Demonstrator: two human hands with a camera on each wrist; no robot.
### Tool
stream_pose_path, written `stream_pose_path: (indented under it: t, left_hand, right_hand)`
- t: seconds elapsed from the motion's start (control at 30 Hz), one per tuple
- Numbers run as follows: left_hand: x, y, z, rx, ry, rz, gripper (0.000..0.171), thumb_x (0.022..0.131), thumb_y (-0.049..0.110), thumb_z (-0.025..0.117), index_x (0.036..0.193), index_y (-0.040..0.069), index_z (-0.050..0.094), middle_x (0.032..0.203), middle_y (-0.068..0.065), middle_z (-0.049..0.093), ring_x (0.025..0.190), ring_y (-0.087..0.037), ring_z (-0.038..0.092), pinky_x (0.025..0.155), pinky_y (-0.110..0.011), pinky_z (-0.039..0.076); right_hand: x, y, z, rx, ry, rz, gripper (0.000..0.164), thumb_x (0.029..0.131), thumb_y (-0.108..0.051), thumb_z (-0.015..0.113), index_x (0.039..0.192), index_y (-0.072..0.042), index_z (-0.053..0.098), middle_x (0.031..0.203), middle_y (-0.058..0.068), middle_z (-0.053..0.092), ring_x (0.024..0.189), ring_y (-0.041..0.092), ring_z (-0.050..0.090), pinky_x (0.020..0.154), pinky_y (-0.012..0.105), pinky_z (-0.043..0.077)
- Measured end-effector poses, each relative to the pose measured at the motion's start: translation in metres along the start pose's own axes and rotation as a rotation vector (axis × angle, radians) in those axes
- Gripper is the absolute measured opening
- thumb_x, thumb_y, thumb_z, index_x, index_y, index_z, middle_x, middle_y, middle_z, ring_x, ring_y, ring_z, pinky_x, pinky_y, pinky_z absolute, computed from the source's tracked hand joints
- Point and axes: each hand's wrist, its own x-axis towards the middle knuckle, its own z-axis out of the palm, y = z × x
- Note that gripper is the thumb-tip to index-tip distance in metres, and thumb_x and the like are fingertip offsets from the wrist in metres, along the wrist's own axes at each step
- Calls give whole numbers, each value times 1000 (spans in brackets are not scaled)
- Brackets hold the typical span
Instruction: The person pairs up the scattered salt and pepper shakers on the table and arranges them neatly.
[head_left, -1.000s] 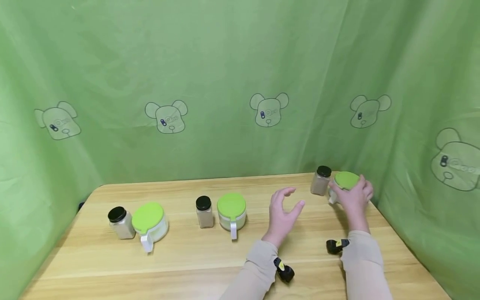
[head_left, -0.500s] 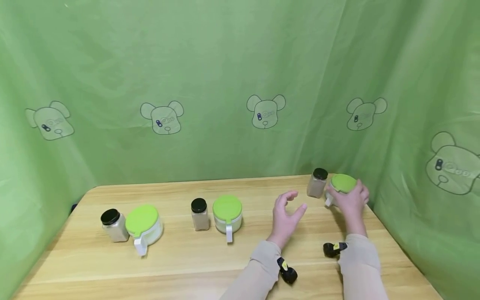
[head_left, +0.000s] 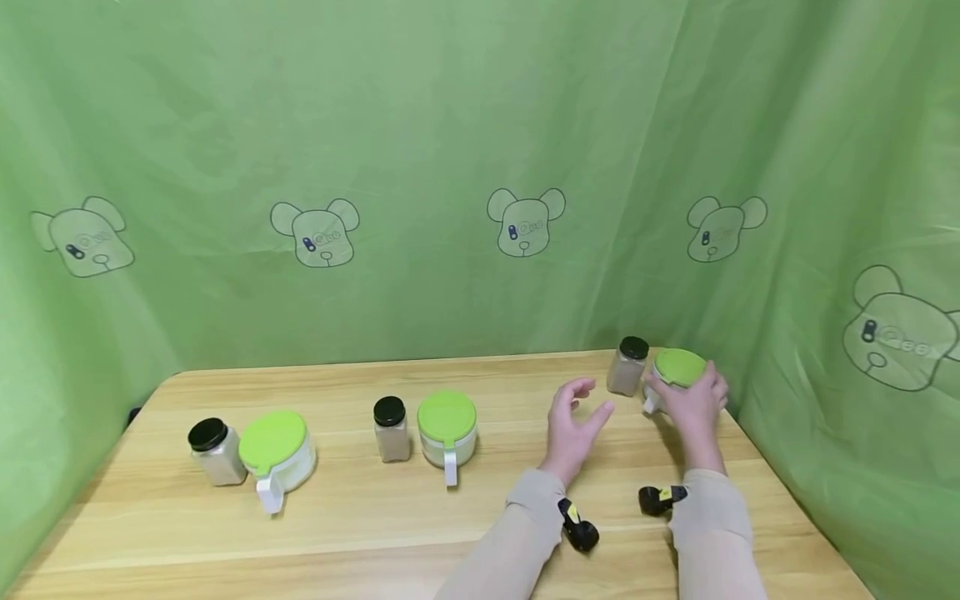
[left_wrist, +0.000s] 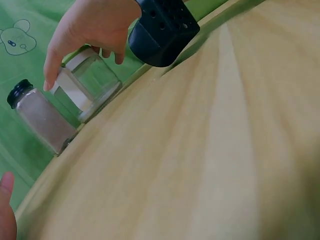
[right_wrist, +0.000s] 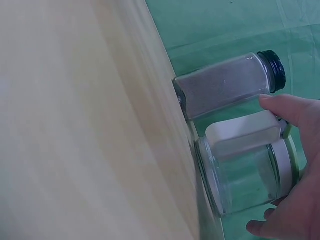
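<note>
At the table's far right corner, my right hand (head_left: pixel 693 408) grips a glass seasoning jar (right_wrist: pixel 240 175) round its green lid (head_left: pixel 681 367). The jar's white handle (right_wrist: pixel 245 132) faces the front, and its base is at the tabletop. Just left of it stands a square spice bottle (head_left: pixel 626 372) with a black cap, upright and full of greyish powder; my right thumb comes close to that cap in the right wrist view. My left hand (head_left: pixel 572 429) hovers over the table left of these two, fingers curved, thumb apart, holding nothing.
In the middle of the wooden table (head_left: pixel 337 533) stand another green-lidded jar (head_left: pixel 447 429) and a black-capped bottle (head_left: pixel 392 429). A similar jar (head_left: pixel 277 450) and bottle (head_left: pixel 217 452) stand at the left. A green curtain (head_left: pixel 420 125) hangs behind and along both sides.
The head view has turned slightly right, so everything on the table sits further left. My left hand has moved a little right, toward the far-right jar. My right hand keeps its grip.
</note>
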Motion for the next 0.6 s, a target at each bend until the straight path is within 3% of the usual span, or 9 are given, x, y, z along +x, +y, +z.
stream_pose_path:
  t: [0.1, 0.3, 0.6]
  left_hand:
    - [3, -3, 1, 53, -2, 12, 45, 85, 35, 73, 124, 16, 60, 124, 3, 62, 115, -18, 55, 105, -45, 42]
    - [11, -8, 6, 103, 34, 53, 44, 84, 35, 74, 121, 14, 62, 119, 4, 64, 112, -22, 58, 101, -39, 45]
    - [24, -16, 14, 153, 40, 10, 45, 83, 38, 75, 121, 19, 62, 120, 5, 64, 114, -15, 56, 103, -39, 46]
  right_hand:
    - [0, 0, 1, 5, -5, 2, 116, 83, -37, 75, 155, -7, -12, 160, 27, -9, 146, 50, 0, 114, 70, 12]
    - [0, -1, 0, 10, -6, -3, 116, 84, -37, 74, 154, -6, -12, 160, 28, -10, 146, 51, -1, 114, 71, 11]
    - [-2, -1, -1, -21, 3, -10, 115, 84, -41, 73, 154, -5, -11, 159, 30, -7, 145, 52, 1, 113, 71, 13]
